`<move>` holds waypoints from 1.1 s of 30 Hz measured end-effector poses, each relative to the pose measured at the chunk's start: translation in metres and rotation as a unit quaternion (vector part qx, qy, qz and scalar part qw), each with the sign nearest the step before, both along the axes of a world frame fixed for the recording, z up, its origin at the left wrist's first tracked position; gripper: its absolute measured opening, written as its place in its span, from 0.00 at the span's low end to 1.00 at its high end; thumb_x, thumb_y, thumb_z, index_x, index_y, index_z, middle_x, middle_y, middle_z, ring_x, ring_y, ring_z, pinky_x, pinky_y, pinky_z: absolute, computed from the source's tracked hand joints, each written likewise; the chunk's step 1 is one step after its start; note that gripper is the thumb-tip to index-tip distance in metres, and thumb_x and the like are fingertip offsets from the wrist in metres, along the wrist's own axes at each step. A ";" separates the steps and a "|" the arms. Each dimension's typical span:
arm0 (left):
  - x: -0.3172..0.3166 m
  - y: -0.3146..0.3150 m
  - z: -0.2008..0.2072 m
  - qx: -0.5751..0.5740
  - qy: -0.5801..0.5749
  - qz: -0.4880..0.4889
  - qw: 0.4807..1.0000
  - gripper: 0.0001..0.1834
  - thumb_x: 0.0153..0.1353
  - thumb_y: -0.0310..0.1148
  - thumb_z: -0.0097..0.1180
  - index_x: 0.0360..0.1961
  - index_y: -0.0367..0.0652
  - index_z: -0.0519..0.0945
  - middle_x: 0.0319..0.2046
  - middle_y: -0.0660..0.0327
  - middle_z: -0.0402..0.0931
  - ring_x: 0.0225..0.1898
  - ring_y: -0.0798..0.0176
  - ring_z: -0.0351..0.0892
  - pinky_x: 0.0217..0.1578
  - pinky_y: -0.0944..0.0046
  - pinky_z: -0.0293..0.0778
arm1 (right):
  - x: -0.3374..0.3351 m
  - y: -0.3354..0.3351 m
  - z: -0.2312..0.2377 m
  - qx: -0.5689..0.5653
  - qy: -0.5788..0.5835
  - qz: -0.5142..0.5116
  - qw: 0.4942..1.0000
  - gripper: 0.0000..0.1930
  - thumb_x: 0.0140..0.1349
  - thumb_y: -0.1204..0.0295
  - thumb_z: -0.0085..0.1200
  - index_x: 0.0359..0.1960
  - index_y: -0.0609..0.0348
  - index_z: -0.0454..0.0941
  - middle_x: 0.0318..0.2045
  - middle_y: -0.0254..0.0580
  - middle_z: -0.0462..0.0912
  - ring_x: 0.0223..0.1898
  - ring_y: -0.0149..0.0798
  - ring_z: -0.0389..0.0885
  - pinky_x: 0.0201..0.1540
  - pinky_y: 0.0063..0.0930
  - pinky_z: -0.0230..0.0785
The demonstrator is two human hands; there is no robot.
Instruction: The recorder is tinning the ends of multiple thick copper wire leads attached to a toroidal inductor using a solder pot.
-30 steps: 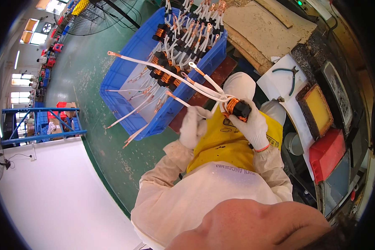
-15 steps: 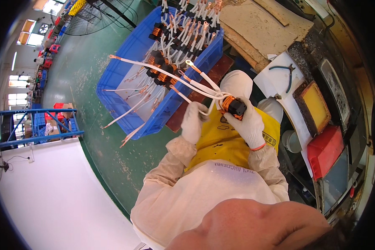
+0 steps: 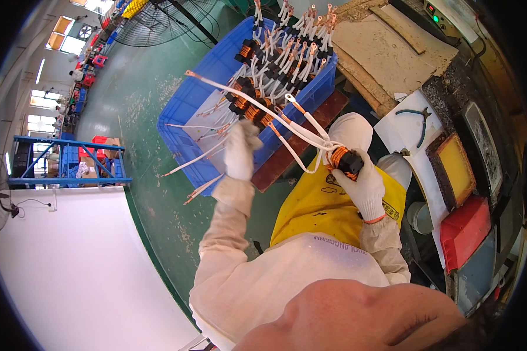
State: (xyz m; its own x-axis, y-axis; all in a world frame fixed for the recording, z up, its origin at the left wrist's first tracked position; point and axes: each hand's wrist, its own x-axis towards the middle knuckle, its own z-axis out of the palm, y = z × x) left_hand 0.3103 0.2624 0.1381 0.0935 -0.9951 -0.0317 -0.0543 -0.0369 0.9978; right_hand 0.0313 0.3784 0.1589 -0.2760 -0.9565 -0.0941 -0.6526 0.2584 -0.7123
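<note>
My right hand (image 3: 363,184), in a white knit glove, grips a copper-wound coil (image 3: 345,162) with a black core above my yellow apron (image 3: 316,210). White sleeved leads (image 3: 307,136) with copper ring terminals stretch from the coil toward the upper left. My left hand (image 3: 241,151), gloved too, is lifted over the near side of the blue bin (image 3: 325,82), off the held coil. Motion smears its fingers, so their hold does not show. Inside the bin lie several similar coils (image 3: 247,96) with white leads, many standing upright at the far end.
To the right, pliers (image 3: 423,126) rest on a white sheet beside a yellow-filled frame (image 3: 452,169) and a red tray (image 3: 465,231). Cardboard (image 3: 392,52) lies at the upper right. A large fan (image 3: 164,23) stands beyond the bin; blue shelving (image 3: 70,180) is far left.
My left hand has left the held coil's leads and moved up and left to the bin. The right hand still holds the coil. The whole view has shifted slightly.
</note>
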 end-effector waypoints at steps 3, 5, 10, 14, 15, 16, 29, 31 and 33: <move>0.039 -0.050 0.008 0.002 0.237 0.031 0.971 0.31 0.72 0.57 0.43 0.57 0.37 0.72 0.44 0.58 0.79 0.33 0.66 0.77 0.32 0.67 0.73 | 0.003 -0.001 0.000 -0.025 -0.007 0.017 1.000 0.32 0.48 0.56 0.69 0.54 0.53 0.73 0.40 0.52 0.84 0.39 0.53 0.85 0.40 0.39 0.77; 0.037 -0.065 0.035 0.013 0.256 -0.002 0.967 0.32 0.71 0.57 0.44 0.58 0.37 0.71 0.45 0.57 0.79 0.31 0.67 0.78 0.31 0.68 0.74 | 0.003 0.000 0.002 -0.043 -0.008 0.020 0.999 0.31 0.49 0.56 0.69 0.53 0.54 0.74 0.39 0.53 0.83 0.38 0.54 0.84 0.38 0.40 0.77; 0.032 -0.093 0.060 -0.022 0.319 -0.009 0.947 0.32 0.69 0.58 0.46 0.53 0.35 0.72 0.40 0.55 0.79 0.28 0.67 0.77 0.27 0.68 0.76 | 0.005 0.003 -0.002 -0.045 0.009 0.017 0.999 0.30 0.48 0.58 0.69 0.53 0.55 0.74 0.39 0.51 0.83 0.38 0.54 0.84 0.39 0.40 0.77; 0.044 -0.111 0.059 -0.034 0.311 0.009 0.950 0.27 0.70 0.55 0.49 0.43 0.36 0.75 0.30 0.57 0.77 0.25 0.64 0.73 0.26 0.65 0.71 | 0.005 0.005 0.001 -0.029 0.007 0.007 1.000 0.30 0.48 0.58 0.69 0.52 0.55 0.74 0.39 0.52 0.83 0.38 0.54 0.84 0.39 0.40 0.77; 0.047 -0.113 0.057 -0.040 0.325 -0.008 0.945 0.25 0.70 0.53 0.49 0.41 0.37 0.75 0.29 0.57 0.76 0.26 0.62 0.74 0.26 0.64 0.71 | 0.004 0.003 -0.005 -0.041 0.006 0.009 0.999 0.32 0.48 0.57 0.70 0.54 0.54 0.74 0.40 0.52 0.84 0.39 0.53 0.84 0.40 0.39 0.77; 0.040 -0.108 0.059 -0.032 0.327 -0.009 0.944 0.25 0.70 0.53 0.49 0.41 0.37 0.75 0.29 0.57 0.76 0.26 0.62 0.74 0.26 0.64 0.71 | 0.002 0.004 -0.009 -0.048 0.005 0.010 0.999 0.33 0.47 0.56 0.70 0.55 0.54 0.74 0.40 0.52 0.84 0.40 0.53 0.85 0.41 0.38 0.77; 0.003 0.010 0.055 0.088 0.078 -0.227 0.967 0.23 0.74 0.48 0.43 0.36 0.36 0.76 0.30 0.57 0.79 0.27 0.65 0.79 0.32 0.67 0.77 | -0.005 -0.001 0.005 0.010 -0.022 -0.018 1.000 0.32 0.49 0.56 0.69 0.54 0.54 0.74 0.39 0.53 0.84 0.38 0.55 0.85 0.40 0.40 0.77; -0.003 0.031 0.053 0.170 0.002 -0.303 0.938 0.23 0.73 0.47 0.44 0.36 0.36 0.76 0.30 0.56 0.80 0.26 0.64 0.79 0.32 0.66 0.77 | -0.007 -0.002 0.004 0.023 -0.024 -0.025 0.999 0.32 0.48 0.55 0.69 0.55 0.52 0.74 0.39 0.52 0.84 0.39 0.53 0.85 0.41 0.39 0.78; -0.024 0.062 0.038 0.227 -0.008 -0.321 0.919 0.23 0.73 0.47 0.44 0.37 0.35 0.77 0.30 0.55 0.80 0.27 0.63 0.80 0.33 0.66 0.77 | -0.007 -0.003 0.002 0.033 -0.025 -0.026 0.999 0.33 0.48 0.53 0.70 0.55 0.51 0.74 0.39 0.50 0.85 0.40 0.52 0.86 0.42 0.38 0.78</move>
